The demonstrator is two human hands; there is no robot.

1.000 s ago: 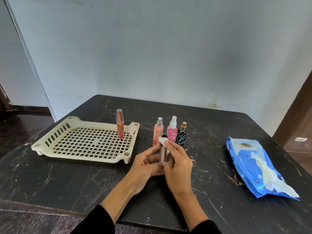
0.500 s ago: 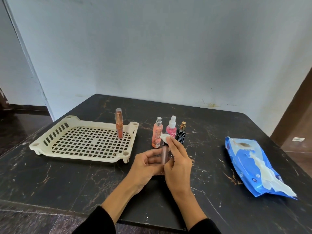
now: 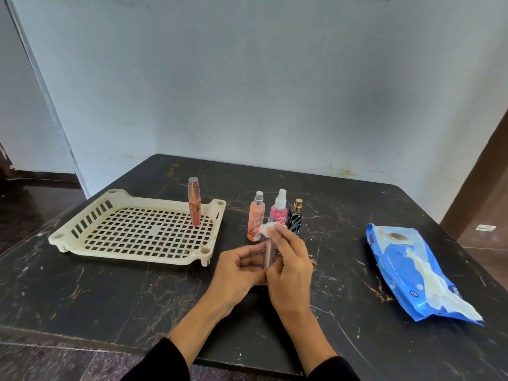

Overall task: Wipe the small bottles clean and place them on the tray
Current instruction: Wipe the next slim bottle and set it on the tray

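Note:
My left hand (image 3: 238,266) grips a slim brownish bottle (image 3: 268,253) upright over the table's middle. My right hand (image 3: 290,264) presses a small white wipe (image 3: 267,229) against the bottle's top. A cream slotted tray (image 3: 82,232) lies to the left, and one copper-coloured bottle (image 3: 194,201) stands in its far right part. Behind my hands stand an orange spray bottle (image 3: 256,217), a pink spray bottle (image 3: 279,211) and a small black bottle with a gold cap (image 3: 295,215), all on the dark table (image 3: 110,292).
A blue pack of wet wipes (image 3: 406,266) lies on the right side of the table, a white wipe sticking out of it. The table's near edge runs just below my forearms. A pale wall stands behind the table.
My right hand has slid the wipe up along the held bottle to its top. The view has shifted slightly; the tray and standing bottles have not moved.

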